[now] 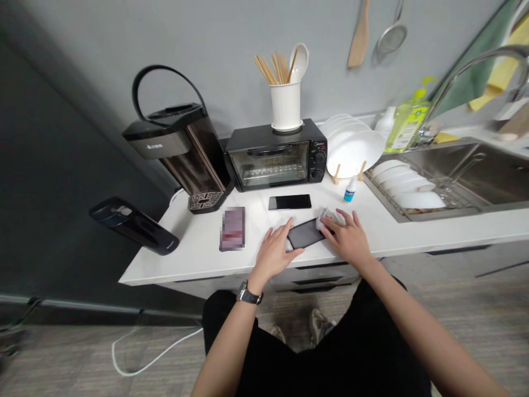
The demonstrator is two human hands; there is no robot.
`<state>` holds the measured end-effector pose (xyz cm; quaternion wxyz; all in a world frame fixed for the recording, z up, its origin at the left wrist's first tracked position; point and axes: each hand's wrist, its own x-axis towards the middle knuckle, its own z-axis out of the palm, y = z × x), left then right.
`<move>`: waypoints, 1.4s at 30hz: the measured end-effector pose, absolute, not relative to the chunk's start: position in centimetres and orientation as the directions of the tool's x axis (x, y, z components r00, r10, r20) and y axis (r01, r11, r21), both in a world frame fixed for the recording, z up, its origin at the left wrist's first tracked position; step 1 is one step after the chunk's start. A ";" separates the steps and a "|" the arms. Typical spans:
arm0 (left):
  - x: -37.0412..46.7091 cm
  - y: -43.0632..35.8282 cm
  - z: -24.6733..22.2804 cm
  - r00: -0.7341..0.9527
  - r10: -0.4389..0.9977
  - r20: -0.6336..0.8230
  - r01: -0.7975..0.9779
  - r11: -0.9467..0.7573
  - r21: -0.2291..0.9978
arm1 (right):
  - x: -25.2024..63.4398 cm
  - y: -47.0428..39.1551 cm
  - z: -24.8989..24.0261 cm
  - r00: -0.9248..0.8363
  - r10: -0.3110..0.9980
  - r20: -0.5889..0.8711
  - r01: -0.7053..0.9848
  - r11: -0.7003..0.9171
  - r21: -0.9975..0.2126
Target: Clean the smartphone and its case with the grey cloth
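Black phone-like slab (305, 235) lies between the spread left hand (274, 248) and right hand (349, 236) gripping white tissue (325, 214).

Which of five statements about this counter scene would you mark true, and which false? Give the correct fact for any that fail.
1. The right hand holds a white wad against a dark phone-like item. True.
2. A watch is worn on the right wrist. False: the watch is on the left one.
3. A white holder with wooden sticks stands on top of the toaster oven. True.
4. The small blue-labelled bottle is in the sink. False: the bottle stands on the counter, in front of the upright plates.
5. The left hand touches the left end of the dark phone-like item. True.
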<state>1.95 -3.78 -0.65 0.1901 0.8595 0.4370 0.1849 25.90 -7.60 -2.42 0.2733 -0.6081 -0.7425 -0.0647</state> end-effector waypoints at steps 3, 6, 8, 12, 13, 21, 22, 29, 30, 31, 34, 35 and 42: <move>2.1 -3.8 -0.6 0.537 0.829 0.157 0.687 -0.537 0.489 | 24.8 -8.3 -2.3 -0.199 0.865 0.461 0.900 0.347 -0.262; 2.0 -3.8 -0.7 0.546 0.822 0.163 0.680 -0.549 0.487 | 23.0 -9.1 -2.3 -0.362 0.835 0.414 0.813 0.500 -0.298; 1.9 -3.8 -0.8 0.550 0.819 0.167 0.678 -0.554 0.483 | 23.2 -8.8 -2.2 -0.307 0.853 0.423 0.847 0.447 -0.288; 2.0 -3.8 -0.8 0.532 0.829 0.169 0.684 -0.539 0.491 | 24.3 -7.9 -2.3 -0.071 0.873 0.483 0.930 0.233 -0.284; 2.0 -3.9 -0.7 0.528 0.832 0.169 0.686 -0.536 0.493 | 24.0 -8.0 -2.4 -0.105 0.870 0.482 0.921 0.269 -0.284; 2.1 -4.2 -0.5 0.552 0.815 0.175 0.677 -0.561 0.475 | 24.2 -7.2 -3.1 -0.139 0.868 0.477 0.884 0.325 -0.335; 2.1 -4.3 -0.5 0.553 0.815 0.172 0.682 -0.562 0.468 | 25.1 -6.6 -3.1 -0.073 0.871 0.486 0.893 0.274 -0.357; 1.7 -1.9 1.7 0.663 0.746 0.061 0.662 -0.623 0.417 | 27.5 -5.7 -3.0 0.031 0.779 0.626 0.855 0.303 -0.420; 1.9 -0.6 2.2 0.646 0.761 0.061 0.680 -0.610 0.408 | 27.2 -6.1 -2.9 0.039 0.749 0.661 0.842 0.331 -0.425; 2.1 0.8 2.6 0.610 0.787 0.090 0.708 -0.592 0.385 | 27.0 -6.5 -2.8 0.041 0.730 0.683 0.830 0.355 -0.429; 3.1 5.5 3.3 0.558 0.822 0.114 0.778 -0.566 0.274 | 26.0 -7.8 -2.7 -0.042 0.771 0.635 0.802 0.405 -0.440; 3.4 6.8 3.2 0.559 0.824 0.088 0.791 -0.562 0.241 | 25.7 -8.2 -2.8 -0.099 0.800 0.591 0.796 0.420 -0.435; 4.6 10.1 1.8 0.591 0.796 0.131 0.782 -0.606 0.150 | 25.1 -9.0 -4.3 -0.250 0.844 0.474 0.852 0.424 -0.306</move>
